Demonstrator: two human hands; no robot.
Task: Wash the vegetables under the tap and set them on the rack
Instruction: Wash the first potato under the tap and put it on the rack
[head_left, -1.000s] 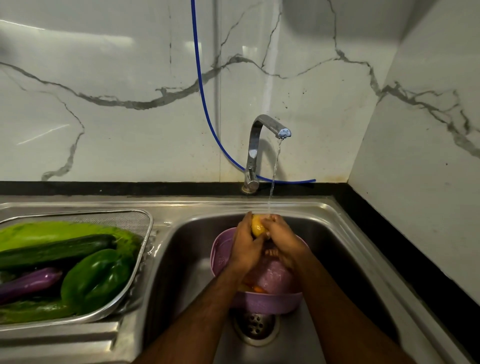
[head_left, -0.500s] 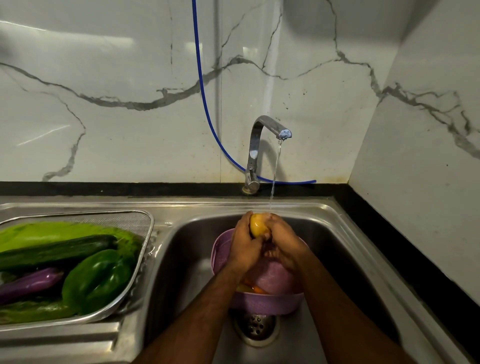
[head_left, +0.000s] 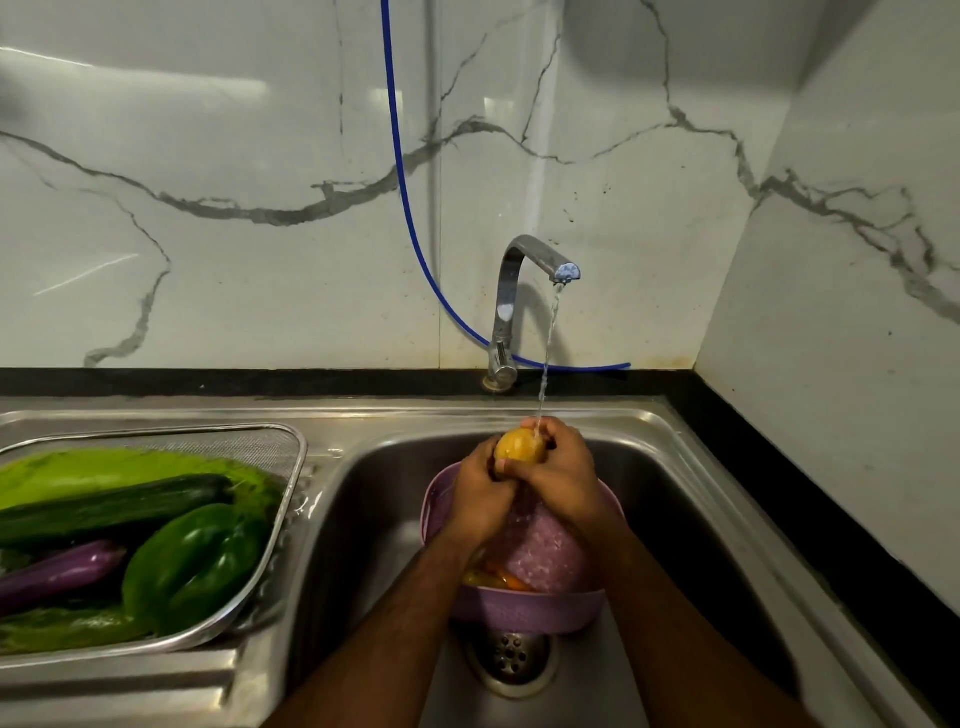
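- Two hands are seen in the head view, both curled round one yellow vegetable (head_left: 519, 447) beneath the tap (head_left: 519, 291), where the water stream (head_left: 548, 353) lands on it.
- The left hand (head_left: 480, 493) and the right hand (head_left: 563, 475) are pressed together over the purple basket (head_left: 524, 608), which is set in the sink (head_left: 675, 499) above the drain (head_left: 511, 657).
- Orange pieces are glimpsed inside the basket.
- At the sink's left edge, a wire rack (head_left: 291, 499) is loaded with a cucumber (head_left: 109, 506), a green pepper (head_left: 195, 564) and a purple aubergine (head_left: 60, 571).
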